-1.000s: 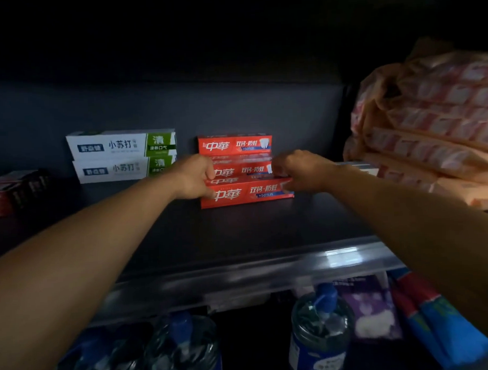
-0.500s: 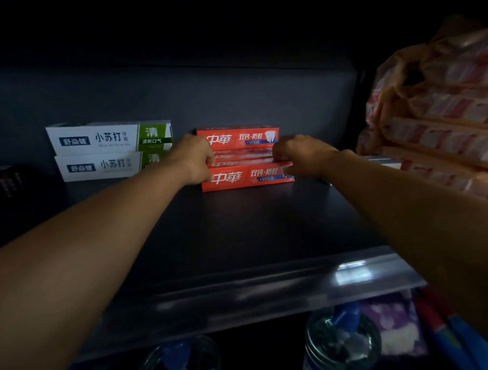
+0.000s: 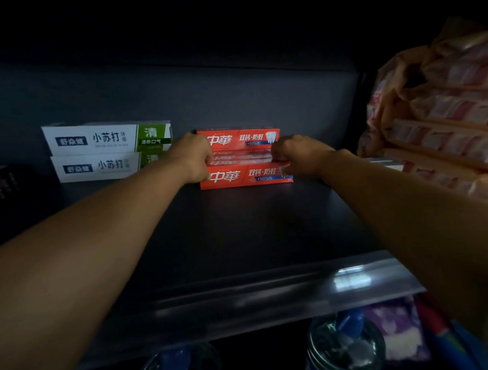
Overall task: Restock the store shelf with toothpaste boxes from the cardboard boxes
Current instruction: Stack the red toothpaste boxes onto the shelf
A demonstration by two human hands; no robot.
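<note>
Red toothpaste boxes stand stacked deep on the dark shelf (image 3: 239, 240). The front red box (image 3: 245, 176) lies lowest and nearest to me, and a higher red box (image 3: 241, 138) shows behind it. My left hand (image 3: 193, 159) grips the left end of the red stack with curled fingers. My right hand (image 3: 297, 155) grips the right end the same way. Both forearms reach across the shelf. The boxes between the two visible ones are partly hidden by my fingers.
Two white and green toothpaste boxes (image 3: 106, 151) are stacked left of the red ones. Wrapped pink packs (image 3: 442, 117) fill the right side. A dark item (image 3: 2, 182) sits far left. Bottles (image 3: 345, 344) stand on the shelf below the front rail (image 3: 269, 297).
Both hands stay on the ends of the red stack. The stack has been squared up and sits a little deeper on the shelf, and my view has come closer.
</note>
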